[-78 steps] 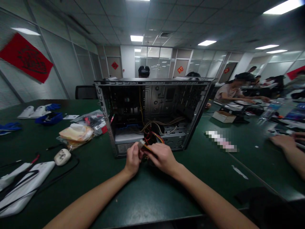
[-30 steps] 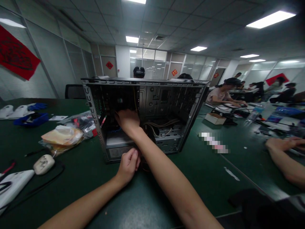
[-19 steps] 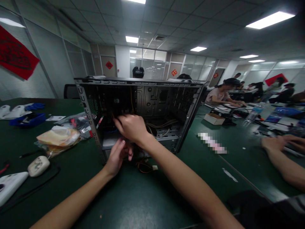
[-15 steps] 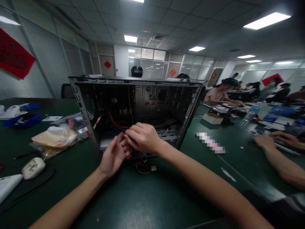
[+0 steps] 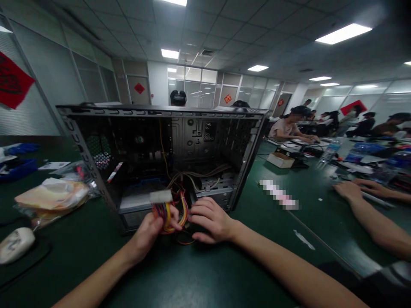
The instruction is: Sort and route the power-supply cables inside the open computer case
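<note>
A black desktop computer case (image 5: 160, 112) lies with its side uncovered in front of me. A bundle of coloured power cables (image 5: 183, 205) comes out over its lower front edge. My left hand (image 5: 149, 233) is closed round this bundle, and a wide white connector (image 5: 161, 196), blurred by motion, rises above the fingers. Just to the right, my right hand (image 5: 212, 220) has its fingers bent and its thumb apart, close to the cables; whether the fingertips touch them I cannot tell. A thin loop of wire (image 5: 184, 243) rests on the table below.
Left of the case are plastic bags with yellowish contents (image 5: 54, 194), a white mouse (image 5: 16, 244) and a blue tray (image 5: 19, 170). To the right, an open carton (image 5: 280, 160) and a person's hands (image 5: 349, 189) share the green table (image 5: 276, 239).
My hands have come apart and lower, out of the case's front. The left has brought up the cable bundle with its white connector; the right has moved right. The view has shifted closer.
</note>
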Motion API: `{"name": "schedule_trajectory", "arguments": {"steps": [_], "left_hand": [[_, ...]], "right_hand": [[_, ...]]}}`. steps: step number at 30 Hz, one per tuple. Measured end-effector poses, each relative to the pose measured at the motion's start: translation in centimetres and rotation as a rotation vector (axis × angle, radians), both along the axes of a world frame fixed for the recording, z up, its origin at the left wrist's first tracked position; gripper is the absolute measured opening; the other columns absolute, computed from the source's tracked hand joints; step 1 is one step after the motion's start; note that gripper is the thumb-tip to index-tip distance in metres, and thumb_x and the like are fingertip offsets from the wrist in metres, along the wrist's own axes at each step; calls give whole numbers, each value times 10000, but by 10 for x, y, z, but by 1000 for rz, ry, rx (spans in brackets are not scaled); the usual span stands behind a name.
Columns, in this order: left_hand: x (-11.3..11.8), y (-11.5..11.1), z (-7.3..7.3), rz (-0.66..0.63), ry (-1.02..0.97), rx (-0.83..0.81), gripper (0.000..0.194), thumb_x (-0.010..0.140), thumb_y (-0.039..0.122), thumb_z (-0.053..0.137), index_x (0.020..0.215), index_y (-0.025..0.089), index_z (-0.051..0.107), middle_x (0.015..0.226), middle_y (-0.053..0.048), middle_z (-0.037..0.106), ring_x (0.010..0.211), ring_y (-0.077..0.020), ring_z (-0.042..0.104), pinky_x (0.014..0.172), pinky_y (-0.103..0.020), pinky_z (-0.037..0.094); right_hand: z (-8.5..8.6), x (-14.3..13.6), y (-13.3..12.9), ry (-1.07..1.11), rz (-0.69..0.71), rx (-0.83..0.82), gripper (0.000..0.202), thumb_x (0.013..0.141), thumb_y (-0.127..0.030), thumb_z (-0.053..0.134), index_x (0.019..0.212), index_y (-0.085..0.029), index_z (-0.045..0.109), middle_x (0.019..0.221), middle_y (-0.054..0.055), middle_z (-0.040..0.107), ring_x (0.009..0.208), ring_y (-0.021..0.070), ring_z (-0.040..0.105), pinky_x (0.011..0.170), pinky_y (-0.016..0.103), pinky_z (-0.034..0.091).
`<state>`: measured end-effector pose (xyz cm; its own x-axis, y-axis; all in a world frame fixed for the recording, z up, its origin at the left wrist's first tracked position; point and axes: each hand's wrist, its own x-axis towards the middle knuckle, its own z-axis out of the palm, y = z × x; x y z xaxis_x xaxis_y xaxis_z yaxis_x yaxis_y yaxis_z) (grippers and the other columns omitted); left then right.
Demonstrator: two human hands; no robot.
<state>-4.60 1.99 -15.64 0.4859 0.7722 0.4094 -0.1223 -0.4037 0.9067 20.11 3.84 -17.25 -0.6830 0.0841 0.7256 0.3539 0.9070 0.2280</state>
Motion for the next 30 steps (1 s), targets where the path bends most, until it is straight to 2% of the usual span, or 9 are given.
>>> {"name": "schedule_trajectory", "arguments": {"steps": [3, 6, 8, 13, 17, 19, 21, 24, 30], "left_hand": [[13, -14, -16, 48, 198, 310, 337, 846, 490, 630, 819, 180, 760, 879, -97, 576, 808, -217, 582, 690, -314, 494], [20, -26, -22, 106, 265, 663, 132, 807, 295, 707, 866, 186, 752, 804, -65, 557, 726, -172, 564, 635, -269, 475], [20, -29, -20, 124, 264, 798, 128, 834, 256, 668, 913, 189, 744, 785, -57, 572, 687, -156, 562, 608, -257, 465], [12, -23, -21, 182, 309, 908, 257, 872, 238, 590, 1104, 222, 700, 889, -76, 604, 791, -189, 582, 696, -308, 492], [9, -19, -32, 316, 349, 1093, 343, 889, 302, 573, 1223, 326, 648, 1080, -89, 591, 1002, -257, 537, 862, -424, 461], [9, -19, -35, 303, 390, 1084, 370, 915, 379, 512, 1259, 305, 626, 1172, -112, 570, 1079, -289, 513, 936, -485, 422], [9, -20, -33, 196, 439, 1040, 424, 935, 447, 448, 1287, 265, 599, 1224, -132, 552, 1130, -307, 495, 971, -501, 401], [12, -20, -28, 56, 502, 962, 447, 955, 452, 424, 1339, 247, 526, 1276, -136, 534, 1190, -303, 470, 996, -481, 393], [15, -18, -24, 32, 413, 771, 487, 943, 456, 473, 1364, 214, 437, 1278, -151, 540, 1188, -296, 495, 1000, -455, 421]], "right_hand": [[0, -4, -5, -2, 17, -95, 618, 844, -613, 573, 1201, -109, 539, 1054, 157, 634, 1082, 271, 557, 932, 457, 468], [-6, -8, -10, -4, 27, -85, 691, 846, -667, 525, 1262, -114, 532, 1086, 155, 636, 1078, 275, 540, 921, 457, 465], [-11, -9, -12, 4, 14, -26, 675, 852, -671, 518, 1253, -130, 564, 1120, 149, 646, 1091, 278, 527, 930, 451, 456], [-22, -16, -11, -16, -94, 150, 460, 868, -558, 567, 1145, -197, 632, 1235, 104, 641, 1217, 264, 480, 1062, 451, 383], [-29, -30, -10, -73, -68, 101, 383, 886, -501, 540, 1066, -178, 640, 1168, 118, 663, 1183, 242, 535, 1079, 441, 392], [-32, -39, -9, -137, -7, 51, 385, 887, -498, 531, 1031, -160, 646, 1065, 113, 684, 1116, 231, 581, 1065, 430, 417], [-35, -45, -7, -178, 58, 43, 329, 897, -452, 518, 970, -165, 660, 969, 85, 697, 1056, 212, 611, 1053, 406, 437], [-37, -46, -5, -172, 87, 45, 264, 898, -368, 493, 884, -174, 671, 872, 62, 698, 979, 201, 638, 997, 377, 483], [-38, -39, -6, -102, 74, -21, 260, 906, -310, 432, 842, -189, 653, 743, 48, 667, 738, 185, 641, 731, 317, 554]]}}
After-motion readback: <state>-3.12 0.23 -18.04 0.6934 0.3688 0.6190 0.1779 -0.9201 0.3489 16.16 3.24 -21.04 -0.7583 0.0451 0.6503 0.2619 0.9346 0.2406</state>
